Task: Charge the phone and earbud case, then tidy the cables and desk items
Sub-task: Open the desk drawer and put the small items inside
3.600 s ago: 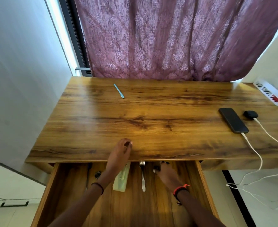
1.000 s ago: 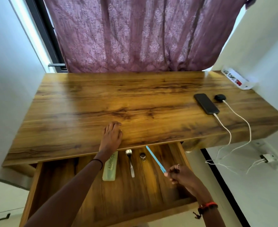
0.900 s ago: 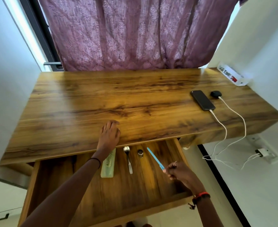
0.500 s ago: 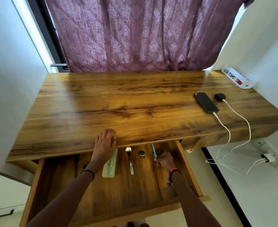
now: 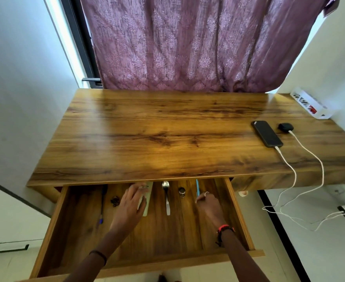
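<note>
Down off the tabletop [image 5: 167,139] edge comes the left hand [image 5: 134,202], now inside the open drawer [image 5: 238,216] at lower centre, fingers spread flat over the pale green case [image 5: 146,209] (steadying it, I'd judge). Right hand [image 5: 208,206] curls at the near end of the blue pen [image 5: 197,187], laid lengthwise for stowing; pinching or released, can't tell. Phone [image 5: 267,134], slim and black, and the rounded dark earbud case [image 5: 285,126] sit at right of frame, white cables [image 5: 289,165] plugged in and trailing over the edge.
</note>
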